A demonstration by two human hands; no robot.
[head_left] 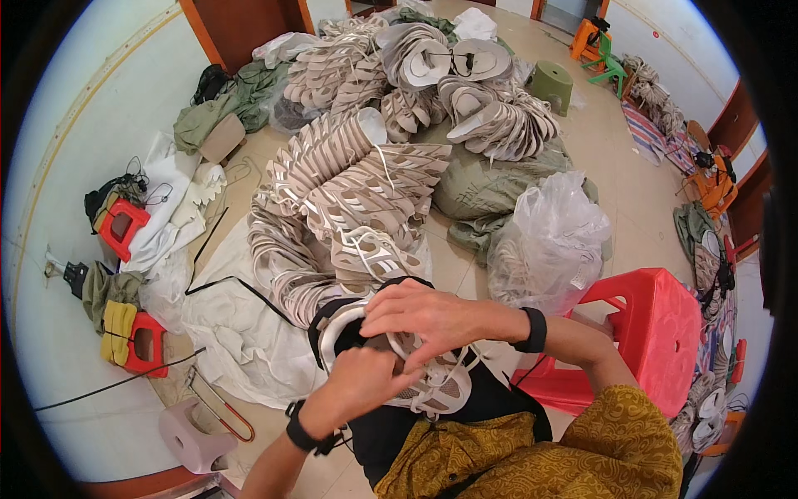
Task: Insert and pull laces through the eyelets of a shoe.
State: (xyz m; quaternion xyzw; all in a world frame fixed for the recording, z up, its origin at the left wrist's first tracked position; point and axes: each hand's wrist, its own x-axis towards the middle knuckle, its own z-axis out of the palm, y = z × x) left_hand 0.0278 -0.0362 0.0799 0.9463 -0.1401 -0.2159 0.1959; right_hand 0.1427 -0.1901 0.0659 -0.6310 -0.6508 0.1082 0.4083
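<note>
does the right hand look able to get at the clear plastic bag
Probably yes: the right hand is busy at the shoe, but nothing visible blocks its way to the clear plastic bag.

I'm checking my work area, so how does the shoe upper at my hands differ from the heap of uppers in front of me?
The shoe upper is a single piece at your lap, while the heap of uppers has many, nested closely in rows. Your left hand and right hand are on the shoe upper; the heap of uppers lies beyond them and is far larger. Both show beige and white tones.
</note>
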